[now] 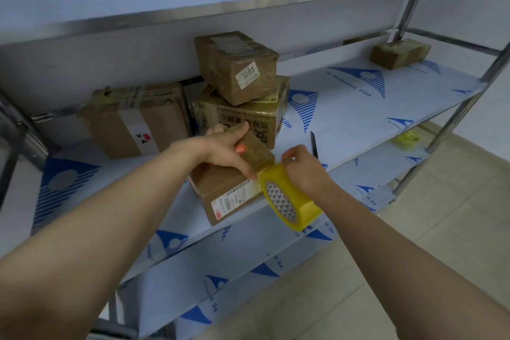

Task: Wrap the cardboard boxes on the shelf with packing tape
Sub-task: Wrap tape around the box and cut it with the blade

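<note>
A small cardboard box with a white label lies at the front edge of the middle shelf. My left hand presses down on the box's top, fingers spread over a strip of yellowish tape. My right hand grips a roll of yellow packing tape right beside the box's right corner, and the tape runs from the roll onto the box. Behind stand a taped box with a smaller box on top, and a larger box to the left.
A dark knife or pen lies on the shelf just behind my right hand. Another taped box sits at the far right of the shelf. Crumpled yellow tape lies on the lower shelf. Metal uprights frame the right end.
</note>
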A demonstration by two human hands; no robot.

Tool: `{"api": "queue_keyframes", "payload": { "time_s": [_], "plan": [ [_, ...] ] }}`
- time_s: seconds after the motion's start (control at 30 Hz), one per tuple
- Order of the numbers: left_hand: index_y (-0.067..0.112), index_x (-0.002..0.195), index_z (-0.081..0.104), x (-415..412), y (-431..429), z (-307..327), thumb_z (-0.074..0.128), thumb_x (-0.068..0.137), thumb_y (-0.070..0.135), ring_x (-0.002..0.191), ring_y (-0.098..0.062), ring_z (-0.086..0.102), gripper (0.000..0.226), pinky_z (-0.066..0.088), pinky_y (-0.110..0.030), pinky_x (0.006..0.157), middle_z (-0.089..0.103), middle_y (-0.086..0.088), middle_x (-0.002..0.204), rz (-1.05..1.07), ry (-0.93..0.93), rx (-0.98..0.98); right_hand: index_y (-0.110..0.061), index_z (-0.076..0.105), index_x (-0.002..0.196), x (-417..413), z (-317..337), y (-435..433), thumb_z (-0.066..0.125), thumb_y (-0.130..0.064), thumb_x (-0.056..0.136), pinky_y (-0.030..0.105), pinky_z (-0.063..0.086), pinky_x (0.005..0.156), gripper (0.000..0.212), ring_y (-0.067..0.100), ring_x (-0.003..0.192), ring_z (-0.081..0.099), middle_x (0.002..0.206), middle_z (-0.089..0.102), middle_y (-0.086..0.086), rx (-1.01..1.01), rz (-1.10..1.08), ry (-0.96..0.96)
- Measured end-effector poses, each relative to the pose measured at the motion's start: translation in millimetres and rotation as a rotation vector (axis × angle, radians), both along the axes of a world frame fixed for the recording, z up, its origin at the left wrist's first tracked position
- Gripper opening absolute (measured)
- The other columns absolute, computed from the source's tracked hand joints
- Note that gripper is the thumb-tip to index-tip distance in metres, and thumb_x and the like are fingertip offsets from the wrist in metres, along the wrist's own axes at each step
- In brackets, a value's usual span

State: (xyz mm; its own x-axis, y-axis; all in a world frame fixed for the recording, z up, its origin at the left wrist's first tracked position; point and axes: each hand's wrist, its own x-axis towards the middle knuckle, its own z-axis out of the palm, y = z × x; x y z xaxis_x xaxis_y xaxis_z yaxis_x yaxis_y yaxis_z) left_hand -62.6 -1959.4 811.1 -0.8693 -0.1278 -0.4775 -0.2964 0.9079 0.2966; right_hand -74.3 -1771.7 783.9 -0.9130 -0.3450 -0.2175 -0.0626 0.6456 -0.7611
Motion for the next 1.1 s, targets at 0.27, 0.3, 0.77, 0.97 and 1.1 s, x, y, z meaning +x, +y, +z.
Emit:
{"api": "queue_keyframes", "payload": {
  "time_s": [0.27, 0.3, 0.77, 0.97, 1.1],
  "plan": [
    [0.031, 0.126, 0.058, 17.0, -40.3, 7.3, 0.077, 0.058, 0.050, 0.108, -0.025, 0.064, 0.073, 0.047, -0.041, 0.100, 0.066, -0.009, 0.120, 0.055, -0.075, 0.680, -0.026, 0.061, 0.116, 7.7, 62.6, 16.4, 0.077, -0.033, 0.053, 0.037, 0.059, 0.075, 0.065, 0.023, 0.092, 0.069, 0.110, 0.067, 0.004, -0.605, 0.160, -0.291],
    [0.032, 0.123, 0.062, 18.6, -43.2, 9.3, 0.077, 0.063, 0.050, 0.108, -0.025, 0.065, 0.065, 0.047, -0.040, 0.099, 0.068, -0.008, 0.117, 0.055, -0.053, 0.695, -0.025, 0.061, 0.117, 8.2, 63.6, 8.9, 0.077, -0.035, 0.057, 0.038, 0.058, 0.079, 0.063, 0.023, 0.095, 0.068, 0.112, 0.066, 0.004, -0.622, 0.144, -0.275],
    [0.034, 0.128, 0.052, -13.2, -36.6, -37.7, 0.020, 0.102, 0.041, 0.119, -0.026, 0.048, 0.042, 0.024, -0.040, 0.100, 0.059, -0.003, 0.127, 0.325, 0.439, -0.181, -0.021, 0.061, 0.093, -21.2, 51.9, -85.5, 0.065, -0.049, 0.083, 0.038, 0.055, 0.086, 0.030, 0.020, 0.092, 0.066, 0.099, 0.068, 0.002, -0.625, -0.075, -0.165],
    [0.034, 0.131, 0.050, -15.1, -39.9, -42.2, 0.019, 0.102, 0.038, 0.117, -0.027, 0.049, 0.043, 0.025, -0.043, 0.100, 0.059, -0.004, 0.127, 0.341, 0.446, -0.200, -0.013, 0.062, 0.072, -5.5, 78.2, -75.2, 0.070, -0.046, 0.081, 0.025, 0.051, 0.066, 0.035, 0.012, 0.062, 0.058, 0.067, 0.059, 0.000, -0.555, -0.158, -0.023],
    [0.034, 0.133, 0.049, -14.5, -39.2, -42.1, 0.018, 0.102, 0.037, 0.116, -0.027, 0.049, 0.044, 0.024, -0.043, 0.099, 0.060, -0.004, 0.125, 0.354, 0.462, -0.188, -0.009, 0.062, 0.070, 22.2, 72.7, -37.8, 0.069, -0.046, 0.082, 0.027, 0.050, 0.062, 0.039, 0.015, 0.065, 0.061, 0.071, 0.063, 0.006, -0.435, -0.136, -0.021]
  ]
}}
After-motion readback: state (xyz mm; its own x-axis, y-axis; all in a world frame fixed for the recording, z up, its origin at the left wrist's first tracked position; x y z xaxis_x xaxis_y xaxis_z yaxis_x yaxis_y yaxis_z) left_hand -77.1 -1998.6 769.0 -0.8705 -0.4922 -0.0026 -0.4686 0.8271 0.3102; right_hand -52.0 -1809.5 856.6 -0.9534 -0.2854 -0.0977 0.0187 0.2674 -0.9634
